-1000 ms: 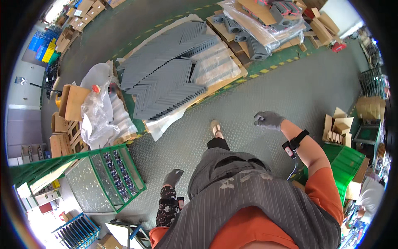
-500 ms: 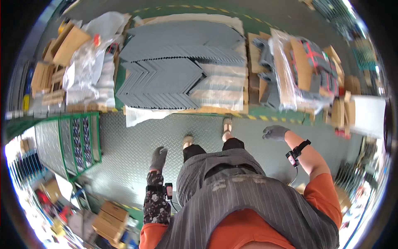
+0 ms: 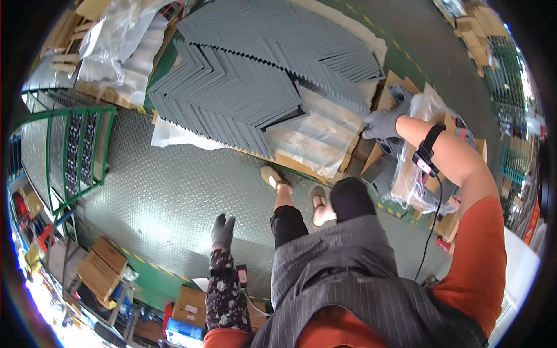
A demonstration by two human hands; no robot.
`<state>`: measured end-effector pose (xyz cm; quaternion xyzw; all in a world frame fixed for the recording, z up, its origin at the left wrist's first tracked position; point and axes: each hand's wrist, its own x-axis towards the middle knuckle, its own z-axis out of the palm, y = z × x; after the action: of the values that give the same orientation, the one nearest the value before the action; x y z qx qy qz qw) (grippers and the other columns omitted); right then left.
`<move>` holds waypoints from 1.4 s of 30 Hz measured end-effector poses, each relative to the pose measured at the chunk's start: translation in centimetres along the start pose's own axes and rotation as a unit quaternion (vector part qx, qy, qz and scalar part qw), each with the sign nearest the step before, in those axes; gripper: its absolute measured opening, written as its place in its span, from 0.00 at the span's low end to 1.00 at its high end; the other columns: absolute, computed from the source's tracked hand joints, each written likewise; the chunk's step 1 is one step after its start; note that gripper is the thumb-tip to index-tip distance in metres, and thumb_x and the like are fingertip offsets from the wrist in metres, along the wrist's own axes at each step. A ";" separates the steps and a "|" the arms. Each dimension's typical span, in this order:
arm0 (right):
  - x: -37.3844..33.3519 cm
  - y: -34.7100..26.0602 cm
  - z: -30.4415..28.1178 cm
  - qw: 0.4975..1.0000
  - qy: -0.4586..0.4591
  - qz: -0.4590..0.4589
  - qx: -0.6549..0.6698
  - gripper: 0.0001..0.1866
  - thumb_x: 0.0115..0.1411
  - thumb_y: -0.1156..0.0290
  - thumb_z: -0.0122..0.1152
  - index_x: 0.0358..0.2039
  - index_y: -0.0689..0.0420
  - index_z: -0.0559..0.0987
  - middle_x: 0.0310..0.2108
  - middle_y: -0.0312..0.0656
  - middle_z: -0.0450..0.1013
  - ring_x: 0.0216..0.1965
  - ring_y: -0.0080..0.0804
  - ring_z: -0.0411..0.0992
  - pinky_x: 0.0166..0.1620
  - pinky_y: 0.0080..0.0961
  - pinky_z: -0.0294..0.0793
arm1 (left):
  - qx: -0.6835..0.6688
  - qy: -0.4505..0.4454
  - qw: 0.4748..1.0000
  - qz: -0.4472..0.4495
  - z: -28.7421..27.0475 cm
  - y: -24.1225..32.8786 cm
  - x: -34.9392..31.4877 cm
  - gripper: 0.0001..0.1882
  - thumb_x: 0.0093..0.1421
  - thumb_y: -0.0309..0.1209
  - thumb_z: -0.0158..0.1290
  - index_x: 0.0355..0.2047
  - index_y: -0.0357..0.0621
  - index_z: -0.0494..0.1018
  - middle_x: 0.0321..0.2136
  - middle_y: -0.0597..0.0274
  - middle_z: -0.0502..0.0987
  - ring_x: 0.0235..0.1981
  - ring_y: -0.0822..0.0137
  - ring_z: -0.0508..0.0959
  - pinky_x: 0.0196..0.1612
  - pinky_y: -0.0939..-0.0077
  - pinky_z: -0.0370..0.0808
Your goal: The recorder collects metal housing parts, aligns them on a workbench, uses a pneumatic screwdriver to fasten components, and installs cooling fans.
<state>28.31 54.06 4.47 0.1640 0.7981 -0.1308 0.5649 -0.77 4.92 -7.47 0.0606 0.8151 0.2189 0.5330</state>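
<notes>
Hands well apart, both gray-gloved. Left hand empty, fingers loosely extended above the metal floor. Right hand out to the right by the gray molded parts, fingers bent; can't tell if it's gripping one. Those parts sit beside the wooden pallet, near clear plastic wrap. Gray angled strips lie nested in rows on that pallet.
</notes>
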 end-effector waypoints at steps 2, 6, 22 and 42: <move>4.3 1.0 -0.9 0.999 -0.021 -0.021 0.012 0.19 0.59 0.56 0.46 0.50 0.39 0.72 0.59 0.41 0.58 0.57 0.44 0.61 0.53 0.36 0.66 | 0.033 0.012 0.999 0.030 3.6 2.2 3.3 0.37 0.52 0.43 0.56 0.57 0.35 0.58 0.55 0.39 0.64 0.57 0.49 0.64 0.58 0.64 0.61; 14.9 2.0 0.3 0.973 0.066 0.021 0.222 0.24 0.60 0.48 0.44 0.52 0.47 0.71 0.54 0.47 0.64 0.55 0.46 0.63 0.54 0.33 0.64 | 0.056 0.051 0.997 0.000 10.9 5.6 9.4 0.46 0.47 0.47 0.59 0.60 0.38 0.51 0.55 0.37 0.62 0.56 0.44 0.64 0.56 0.61 0.63; 46.6 -0.1 8.3 0.407 0.149 -0.009 0.901 0.42 0.53 0.32 0.44 0.61 0.47 0.60 0.58 0.39 0.60 0.57 0.38 0.60 0.55 0.48 0.62 | -0.375 0.219 0.897 0.080 22.6 6.0 30.1 0.62 0.38 0.22 0.66 0.63 0.39 0.31 0.61 0.42 0.48 0.61 0.50 0.53 0.63 0.61 0.55; 50.7 2.5 0.1 0.647 0.246 -0.039 0.720 0.35 0.58 0.62 0.54 0.56 0.75 0.54 0.55 0.54 0.63 0.58 0.37 0.60 0.59 0.25 0.57 | -0.095 0.310 0.946 -0.024 23.9 9.3 30.8 0.63 0.28 0.36 0.72 0.59 0.34 0.42 0.52 0.44 0.57 0.54 0.46 0.61 0.57 0.60 0.65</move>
<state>13.79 62.04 -43.47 0.5139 0.5679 -0.6413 0.0462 6.33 30.45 -37.57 -0.0809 0.9168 0.2902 0.2621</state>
